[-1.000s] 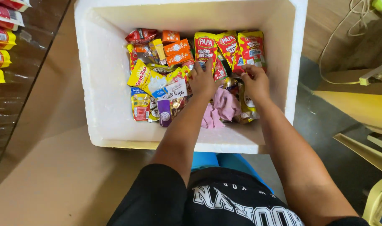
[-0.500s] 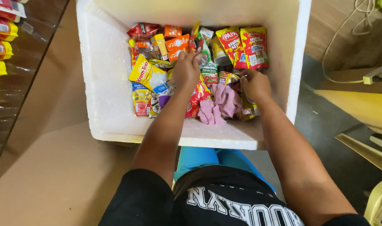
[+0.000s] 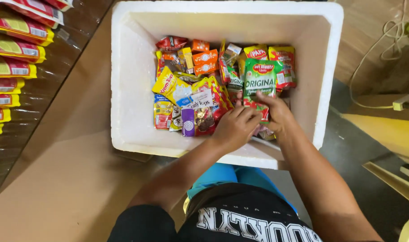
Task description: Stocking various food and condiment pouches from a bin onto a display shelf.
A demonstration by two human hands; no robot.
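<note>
I am in the middle of sorting through the packets in the white foam box (image 3: 128, 89), and the step in hand is lifting one pouch out of the pile. My right hand (image 3: 276, 114) is closed on the bottom edge of the green and red sauce pouch (image 3: 259, 83), which stands tilted up at the right side of the box, its top leaning toward the far wall. My left hand (image 3: 233, 127) sits just beside it on the near side, fingers curled down against the pouch's lower edge and the packets under it; I cannot tell whether it grips anything of its own or only steadies.

Around the pouch lie other packets: a yellow snack bag (image 3: 171, 85) to the left, small orange boxes (image 3: 204, 58) toward the far wall, and a red and yellow sachet (image 3: 282, 65) at the far right, partly behind the pouch. Outside the box, at the far left, a row of red and yellow packs (image 3: 12, 54) lies under clear wrap.

As I judge it, the next move calls for a firm pinch from the right hand so the pouch comes free of its neighbours without dragging them up, with the left pressing down on the loose ones.
</note>
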